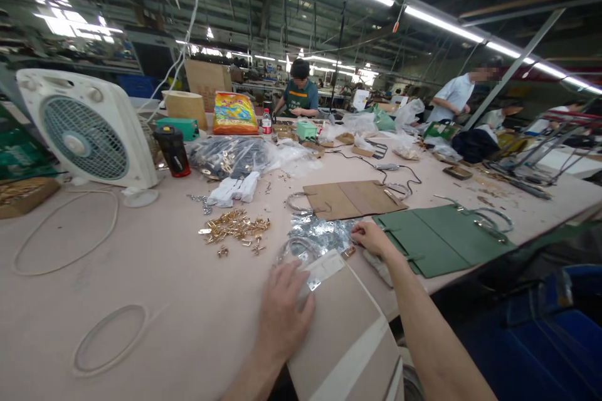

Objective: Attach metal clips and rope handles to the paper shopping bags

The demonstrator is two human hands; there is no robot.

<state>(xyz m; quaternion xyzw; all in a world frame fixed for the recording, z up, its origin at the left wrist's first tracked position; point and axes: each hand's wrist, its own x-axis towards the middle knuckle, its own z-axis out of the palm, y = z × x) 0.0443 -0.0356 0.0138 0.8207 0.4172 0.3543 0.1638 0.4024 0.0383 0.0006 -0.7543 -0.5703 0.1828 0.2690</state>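
Below me lies a beige bag piece [343,332] with a pale strip and a shiny plate near its top edge. My left hand [286,301] rests on its upper left corner, fingers stretched and thumb apart. A clear-wrapped looped handle [301,247] sits just beyond those fingertips. My right hand [369,236] is at the right end of a pile of shiny plastic-wrapped pieces [320,232], its fingertips pinched together; whatever they hold is too small to make out. Close under them is a small copper-coloured piece [348,252].
Gold-coloured metal fittings [235,227] are heaped left of the handle. A brown bag panel [355,198] and a green bag [442,238] lie beyond and right. A fan [84,131] and a tumbler [172,150] stand at left. Co-workers [300,94] are across the table.
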